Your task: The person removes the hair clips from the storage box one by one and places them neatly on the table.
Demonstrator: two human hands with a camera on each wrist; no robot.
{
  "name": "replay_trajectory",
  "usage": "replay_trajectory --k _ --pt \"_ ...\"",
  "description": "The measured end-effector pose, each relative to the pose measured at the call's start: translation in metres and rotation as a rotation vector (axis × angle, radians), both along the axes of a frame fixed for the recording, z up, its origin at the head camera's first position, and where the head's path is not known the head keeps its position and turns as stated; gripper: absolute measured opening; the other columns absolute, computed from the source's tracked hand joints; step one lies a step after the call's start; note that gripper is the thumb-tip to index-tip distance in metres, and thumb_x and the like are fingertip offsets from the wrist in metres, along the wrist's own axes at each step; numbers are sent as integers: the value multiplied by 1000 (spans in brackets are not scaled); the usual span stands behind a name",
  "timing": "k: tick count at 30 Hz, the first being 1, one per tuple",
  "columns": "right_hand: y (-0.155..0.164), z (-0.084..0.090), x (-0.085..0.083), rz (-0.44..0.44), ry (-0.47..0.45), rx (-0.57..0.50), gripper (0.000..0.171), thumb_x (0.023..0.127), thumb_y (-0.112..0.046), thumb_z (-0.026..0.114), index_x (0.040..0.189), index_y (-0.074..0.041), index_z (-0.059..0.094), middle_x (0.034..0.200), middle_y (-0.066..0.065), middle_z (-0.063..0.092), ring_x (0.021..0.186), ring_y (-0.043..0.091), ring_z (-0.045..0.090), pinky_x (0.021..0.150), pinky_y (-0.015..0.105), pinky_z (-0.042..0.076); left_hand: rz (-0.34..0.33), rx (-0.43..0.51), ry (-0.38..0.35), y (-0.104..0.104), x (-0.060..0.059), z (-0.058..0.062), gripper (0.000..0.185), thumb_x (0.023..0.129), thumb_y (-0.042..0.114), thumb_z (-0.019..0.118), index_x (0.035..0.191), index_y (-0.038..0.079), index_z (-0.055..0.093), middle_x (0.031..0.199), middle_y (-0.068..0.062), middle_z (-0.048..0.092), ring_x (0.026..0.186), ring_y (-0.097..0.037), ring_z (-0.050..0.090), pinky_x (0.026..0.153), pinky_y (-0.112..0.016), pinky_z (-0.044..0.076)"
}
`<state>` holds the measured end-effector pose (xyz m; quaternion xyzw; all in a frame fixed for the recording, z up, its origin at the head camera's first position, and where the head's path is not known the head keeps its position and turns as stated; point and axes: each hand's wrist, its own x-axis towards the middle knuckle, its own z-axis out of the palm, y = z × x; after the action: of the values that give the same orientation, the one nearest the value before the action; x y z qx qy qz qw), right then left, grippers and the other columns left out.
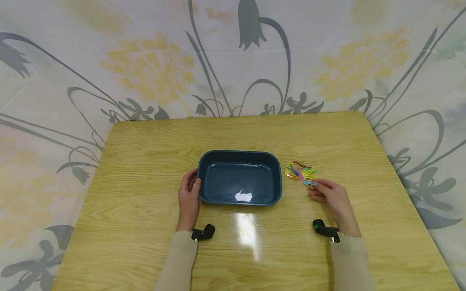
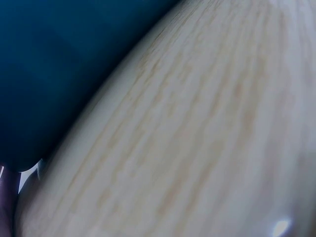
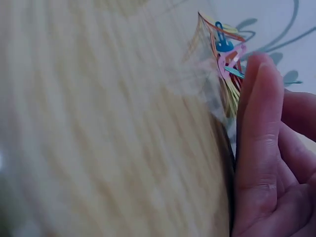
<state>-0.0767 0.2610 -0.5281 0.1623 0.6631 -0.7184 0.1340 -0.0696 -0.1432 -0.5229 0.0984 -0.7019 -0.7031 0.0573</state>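
Observation:
A dark blue rectangular basin (image 1: pixel 236 184) sits mid-table, nothing in it but a light reflection. At its left end my left hand (image 1: pixel 189 197) holds the wall, thumb at the rim and fingers along the outside. To the right of the basin lies a small pile of colourful hair clips (image 1: pixel 299 171), in yellow, orange, pink, green and blue. My right hand (image 1: pixel 334 200) pinches a light blue hair clip (image 1: pixel 310 183) between thumb and fingertips at the near edge of the pile. In the right wrist view the thumb partly hides that hair clip (image 3: pixel 234 72).
The wood-grain table (image 1: pixel 145 161) ends at a floral-patterned cloth (image 1: pixel 233 60) behind and at both sides. A small black camera is worn on each wrist, the left camera (image 1: pixel 204 233) and the right camera (image 1: pixel 325 230).

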Motion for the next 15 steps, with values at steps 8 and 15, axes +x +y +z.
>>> replay_trajectory --k 8,15 --pt "6 2 -8 65 -71 39 48 97 -16 45 131 16 33 83 -4 70 76 10 68 72 23 54 -4 10 -4 -1 1 0 36 96 14 48 131 9 46 133 -3 49 124 -13 45 94 -13 39" --pt "8 4 -9 26 -82 6 54 99 -23 41 135 16 29 84 -2 69 78 12 68 73 25 54 -7 15 4 0 1 0 36 96 13 49 131 7 47 133 -5 49 125 -16 45 95 -15 40"
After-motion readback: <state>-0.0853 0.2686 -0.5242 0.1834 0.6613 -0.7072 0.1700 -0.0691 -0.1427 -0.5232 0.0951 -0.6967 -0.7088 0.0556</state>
